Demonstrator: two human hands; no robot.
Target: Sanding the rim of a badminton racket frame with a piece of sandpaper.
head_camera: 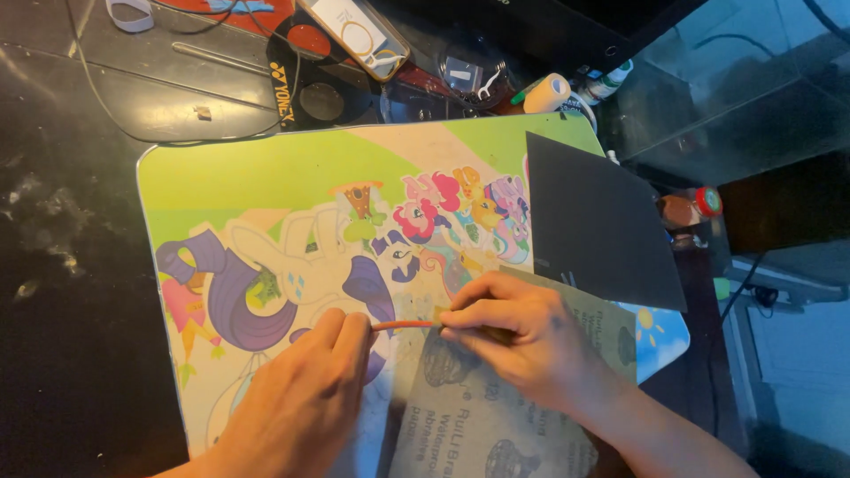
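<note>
We pinch the thin, light, seemingly stiff orange-red stick (405, 325) at both ends, left hand (301, 398) and right hand (518, 341) closed on it, above the grey-brown sandpaper sheet (478, 416).

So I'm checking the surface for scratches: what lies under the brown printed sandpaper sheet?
The brown printed sandpaper sheet lies on the colourful cartoon-printed board. The right hand presses on it, pinching a thin orange stick. The board beneath is hidden.

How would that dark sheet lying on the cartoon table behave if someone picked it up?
The dark sheet looks thin and flat, so it is probably light and would likely flex. One corner overhangs the table, so it should lift easily. Its matte surface suggests it is not slippery.
</note>
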